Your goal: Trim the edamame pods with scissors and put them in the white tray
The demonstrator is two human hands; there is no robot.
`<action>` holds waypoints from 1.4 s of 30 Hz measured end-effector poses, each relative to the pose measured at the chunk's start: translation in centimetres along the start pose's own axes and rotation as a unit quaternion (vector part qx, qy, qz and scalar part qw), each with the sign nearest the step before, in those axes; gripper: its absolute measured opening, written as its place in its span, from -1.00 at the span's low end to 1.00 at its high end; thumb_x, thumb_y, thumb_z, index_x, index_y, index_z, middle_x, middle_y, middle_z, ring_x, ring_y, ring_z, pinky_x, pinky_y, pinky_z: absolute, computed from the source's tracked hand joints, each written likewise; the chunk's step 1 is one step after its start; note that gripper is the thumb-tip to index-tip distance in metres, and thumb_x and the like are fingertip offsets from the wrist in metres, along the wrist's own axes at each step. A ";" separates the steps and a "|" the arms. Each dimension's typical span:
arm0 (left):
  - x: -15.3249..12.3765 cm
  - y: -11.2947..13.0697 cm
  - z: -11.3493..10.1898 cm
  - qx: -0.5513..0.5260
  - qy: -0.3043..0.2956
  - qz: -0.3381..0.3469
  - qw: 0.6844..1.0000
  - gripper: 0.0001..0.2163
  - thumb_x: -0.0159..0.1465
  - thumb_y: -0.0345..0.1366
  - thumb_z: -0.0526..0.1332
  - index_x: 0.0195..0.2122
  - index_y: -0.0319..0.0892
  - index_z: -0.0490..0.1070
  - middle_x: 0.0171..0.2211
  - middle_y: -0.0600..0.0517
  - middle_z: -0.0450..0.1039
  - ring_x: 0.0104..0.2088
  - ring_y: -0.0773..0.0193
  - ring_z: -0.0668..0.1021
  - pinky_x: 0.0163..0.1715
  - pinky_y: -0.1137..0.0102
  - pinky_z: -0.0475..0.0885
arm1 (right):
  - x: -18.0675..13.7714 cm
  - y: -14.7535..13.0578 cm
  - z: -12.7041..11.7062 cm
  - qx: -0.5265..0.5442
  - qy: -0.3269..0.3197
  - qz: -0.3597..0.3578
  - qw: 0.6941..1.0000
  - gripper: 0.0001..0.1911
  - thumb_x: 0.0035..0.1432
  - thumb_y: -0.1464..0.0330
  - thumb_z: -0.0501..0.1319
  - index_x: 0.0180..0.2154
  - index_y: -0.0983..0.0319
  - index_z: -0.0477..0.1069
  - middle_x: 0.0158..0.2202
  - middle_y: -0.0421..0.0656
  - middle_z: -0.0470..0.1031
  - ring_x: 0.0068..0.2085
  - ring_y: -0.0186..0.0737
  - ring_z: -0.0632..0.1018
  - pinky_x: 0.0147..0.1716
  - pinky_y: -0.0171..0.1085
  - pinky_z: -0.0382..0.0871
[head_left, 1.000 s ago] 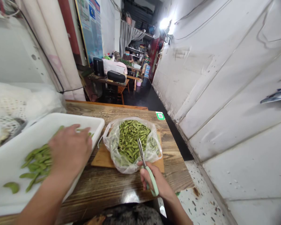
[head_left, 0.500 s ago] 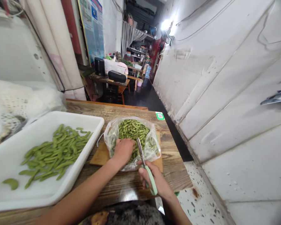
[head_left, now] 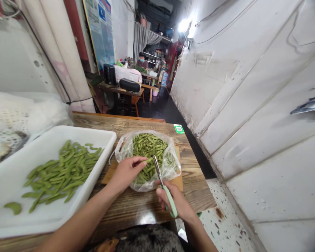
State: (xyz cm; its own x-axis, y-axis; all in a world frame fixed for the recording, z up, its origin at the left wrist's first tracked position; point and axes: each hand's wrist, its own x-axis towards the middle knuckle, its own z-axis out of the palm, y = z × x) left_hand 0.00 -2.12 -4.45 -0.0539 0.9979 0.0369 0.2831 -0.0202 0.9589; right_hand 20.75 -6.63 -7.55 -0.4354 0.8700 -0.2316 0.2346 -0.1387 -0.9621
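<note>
My left hand [head_left: 130,171] pinches an edamame pod [head_left: 148,160] between thumb and fingers, just left of the scissor tips. In my right hand [head_left: 172,197] is a pair of scissors [head_left: 170,201] with pale green handles, blades pointing up and away over the pods. Beneath both hands a clear plastic bag [head_left: 124,143] lies spread wide, full of green edamame pods [head_left: 149,143]. It rests on a wooden board [head_left: 109,175]. To the left, a white plastic tray [head_left: 81,206] holds a loose heap of edamame pods [head_left: 65,171].
The wooden table [head_left: 194,178] has a green code sticker [head_left: 179,128] at its far right corner. White plastic bags [head_left: 31,108] sit behind the tray. A wall [head_left: 241,105] runs along the right. Further back, a masked person [head_left: 142,62] sits at another table.
My left hand has drawn back out of the pods in the bag and now has one pod between its fingers, near the scissor tips. The right hand has hardly moved.
</note>
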 end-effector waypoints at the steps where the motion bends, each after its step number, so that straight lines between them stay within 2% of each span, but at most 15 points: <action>1: -0.3 0.3 0.0 -0.016 -0.002 -0.005 1.000 -0.72 0.06 -0.07 0.25 -0.30 -0.13 0.58 -0.29 0.00 0.62 -0.23 0.10 0.58 -0.16 0.32 0.39 | -0.1 -0.1 0.0 -0.009 -0.007 -0.002 1.000 -0.44 0.14 -0.02 0.15 -0.02 0.28 0.32 -0.55 -0.30 0.29 -0.61 -0.42 0.34 -0.60 -0.39 0.30; 5: -0.9 0.9 0.1 -0.030 0.002 -0.027 0.999 -0.70 0.01 -0.05 0.28 -0.36 -0.15 0.58 -0.37 -0.01 0.62 -0.32 0.11 0.56 -0.25 0.32 0.40 | -0.2 -0.5 0.3 -0.028 -0.029 -0.019 0.999 -0.44 0.16 -0.01 0.14 0.00 0.28 0.32 -0.54 -0.29 0.30 -0.59 -0.42 0.35 -0.59 -0.40 0.29; 9: -1.1 1.0 0.0 -0.047 -0.001 -0.050 0.998 -0.72 -0.06 -0.05 0.32 -0.42 -0.14 0.59 -0.43 0.01 0.60 -0.38 0.13 0.55 -0.32 0.33 0.40 | -0.2 -0.7 0.8 -0.001 -0.030 -0.001 1.000 -0.39 0.13 -0.05 0.14 0.01 0.28 0.30 -0.55 -0.30 0.28 -0.62 -0.43 0.32 -0.64 -0.40 0.28; 16: -1.1 0.4 1.2 -0.219 0.039 -0.100 0.970 -0.63 -0.14 -0.08 0.40 -0.38 -0.22 0.53 -0.46 0.02 0.53 -0.43 0.27 0.50 -0.38 0.42 0.38 | 0.0 -1.4 1.5 0.037 -0.002 0.027 0.999 -0.41 0.07 -0.07 0.19 -0.10 0.29 0.32 -0.64 -0.37 0.22 -0.71 -0.47 0.25 -0.75 -0.45 0.17; 19: -1.1 0.0 1.9 -0.255 0.056 -0.103 0.960 -0.64 -0.13 -0.09 0.40 -0.37 -0.22 0.53 -0.46 0.03 0.52 -0.43 0.30 0.49 -0.37 0.43 0.37 | 0.2 -1.5 1.7 0.059 0.008 0.037 0.998 -0.39 0.01 -0.08 0.23 -0.14 0.31 0.32 -0.67 -0.39 0.21 -0.74 -0.47 0.23 -0.79 -0.44 0.15; 24: -1.2 0.1 1.6 -0.185 0.091 -0.088 0.975 -0.66 -0.11 -0.10 0.37 -0.36 -0.21 0.54 -0.42 0.00 0.55 -0.35 0.23 0.53 -0.30 0.39 0.40 | 0.3 -1.2 1.4 0.067 0.009 0.030 0.997 -0.35 0.00 -0.09 0.23 -0.09 0.30 0.30 -0.63 -0.37 0.24 -0.69 -0.44 0.28 -0.73 -0.41 0.21; 26: -1.2 0.3 1.3 -0.180 0.081 -0.083 0.977 -0.65 -0.09 -0.08 0.36 -0.34 -0.21 0.53 -0.38 -0.01 0.57 -0.33 0.20 0.54 -0.28 0.36 0.42 | 0.2 -1.2 1.2 0.049 0.001 0.017 0.999 -0.35 0.04 -0.07 0.20 -0.05 0.31 0.30 -0.59 -0.35 0.26 -0.66 -0.44 0.30 -0.68 -0.41 0.23; 29: -1.3 0.7 1.0 -0.231 0.037 -0.076 0.969 -0.64 -0.04 -0.04 0.34 -0.32 -0.20 0.49 -0.34 -0.04 0.57 -0.31 0.17 0.57 -0.29 0.33 0.45 | 0.0 -1.3 1.1 0.017 -0.012 -0.002 1.000 -0.38 0.10 -0.05 0.16 -0.01 0.30 0.29 -0.57 -0.33 0.27 -0.64 -0.44 0.31 -0.63 -0.40 0.24; 31: -1.3 0.8 0.9 -0.243 0.022 -0.074 0.967 -0.63 -0.03 -0.05 0.34 -0.30 -0.21 0.45 -0.40 -0.02 0.55 -0.35 0.18 0.57 -0.33 0.34 0.45 | -0.1 -1.4 1.0 0.004 -0.013 -0.010 1.000 -0.40 0.12 -0.04 0.15 -0.01 0.30 0.29 -0.57 -0.32 0.28 -0.63 -0.43 0.32 -0.62 -0.40 0.24; 35: -1.3 0.7 0.9 -0.186 0.022 -0.071 0.980 -0.53 -0.04 -0.10 0.36 -0.14 -0.21 0.38 -0.53 0.10 0.49 -0.49 0.29 0.51 -0.39 0.39 0.39 | 0.0 -1.1 0.8 0.000 -0.007 -0.017 1.000 -0.42 0.14 -0.03 0.14 -0.01 0.29 0.30 -0.58 -0.32 0.27 -0.62 -0.42 0.32 -0.61 -0.40 0.25; 40: -1.3 -0.1 0.8 -0.152 0.022 -0.070 0.986 -0.68 -0.04 -0.09 0.36 -0.39 -0.20 0.40 -0.57 0.11 0.44 -0.52 0.32 0.46 -0.45 0.43 0.33 | -0.1 -1.0 0.6 -0.002 -0.011 -0.013 1.000 -0.40 0.11 -0.03 0.18 -0.01 0.29 0.31 -0.56 -0.30 0.28 -0.61 -0.41 0.32 -0.60 -0.39 0.25; 42: -1.3 -0.5 0.7 -0.150 0.027 -0.068 0.986 -0.68 -0.02 -0.07 0.34 -0.38 -0.22 0.45 -0.54 0.09 0.45 -0.52 0.32 0.45 -0.45 0.43 0.33 | -0.2 -1.2 0.6 0.001 -0.011 -0.007 1.000 -0.36 0.09 -0.06 0.18 -0.01 0.31 0.31 -0.58 -0.31 0.25 -0.62 -0.41 0.31 -0.61 -0.39 0.24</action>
State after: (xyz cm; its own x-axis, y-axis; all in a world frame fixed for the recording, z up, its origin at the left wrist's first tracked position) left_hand 0.61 -3.37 -5.13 -0.1251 0.9880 -0.0906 -0.0252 0.0882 0.9958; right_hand 20.01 -6.89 -6.42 -0.4570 0.8614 -0.2217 0.2262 -0.1285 -0.9656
